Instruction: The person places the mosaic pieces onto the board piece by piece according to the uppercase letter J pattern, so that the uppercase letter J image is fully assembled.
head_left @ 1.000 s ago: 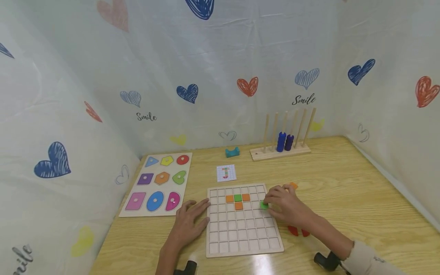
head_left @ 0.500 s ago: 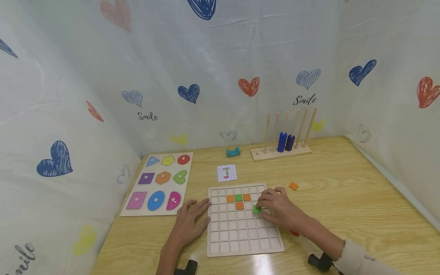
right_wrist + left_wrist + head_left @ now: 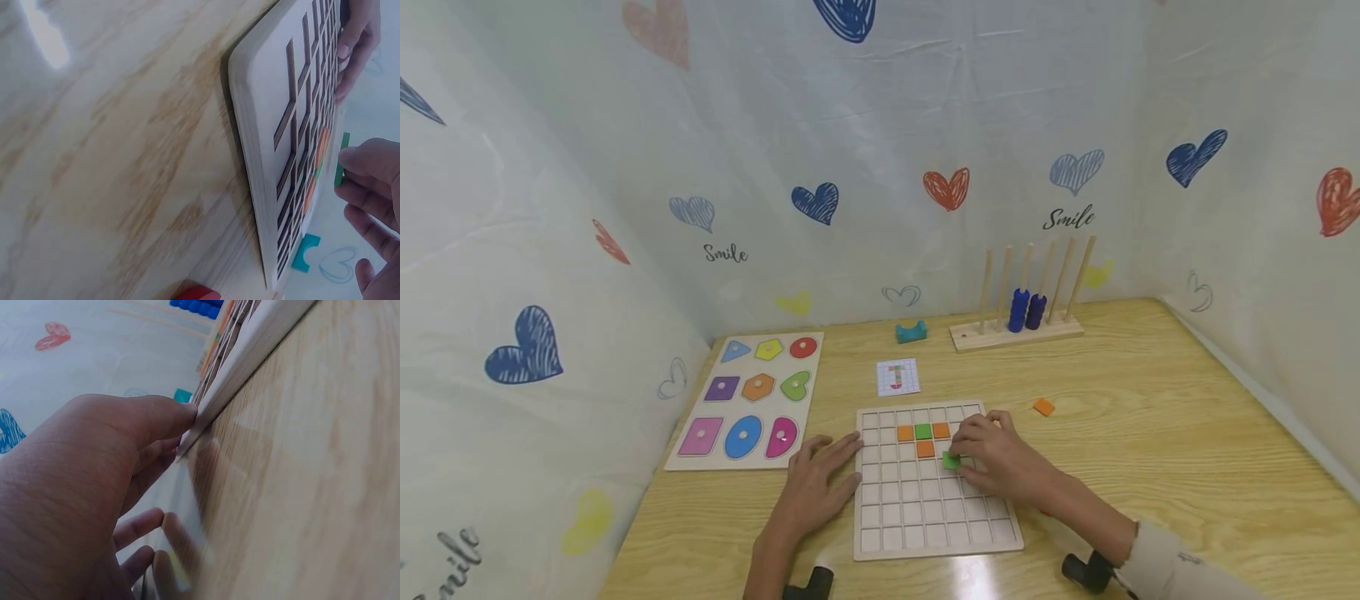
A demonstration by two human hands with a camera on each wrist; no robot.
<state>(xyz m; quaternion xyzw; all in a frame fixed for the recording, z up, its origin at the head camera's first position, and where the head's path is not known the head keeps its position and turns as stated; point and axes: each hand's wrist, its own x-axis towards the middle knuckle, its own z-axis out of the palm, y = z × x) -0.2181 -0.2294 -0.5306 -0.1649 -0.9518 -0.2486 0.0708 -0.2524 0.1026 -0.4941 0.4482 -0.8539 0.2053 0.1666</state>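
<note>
A square wooden grid board (image 3: 902, 517) lies on the table. Set into its upper cells are an orange tile (image 3: 906, 432), a green tile (image 3: 922, 432) and another orange tile (image 3: 941, 431) in a row, with a third orange tile (image 3: 925, 449) below the green one. My right hand (image 3: 1003, 462) pinches a loose green square tile (image 3: 951, 461) over the board's right half; the right wrist view has this tile (image 3: 342, 159) raised above the grid between thumb and fingers. Along the board's left edge, my left hand (image 3: 816, 487) rests with fingers extended, the thumb touching the rim.
Behind the board lies a pattern card (image 3: 897, 377). A shape puzzle (image 3: 692, 454) is at the left. At the back are a teal arch block (image 3: 912, 332) and a peg stand (image 3: 966, 339) with blue rings. A loose orange tile (image 3: 1043, 407) and a red piece (image 3: 199, 292) lie at right.
My right hand has carried the green tile leftward from the board's right edge toward the lowest set orange tile. The left hand has stayed at the left edge.
</note>
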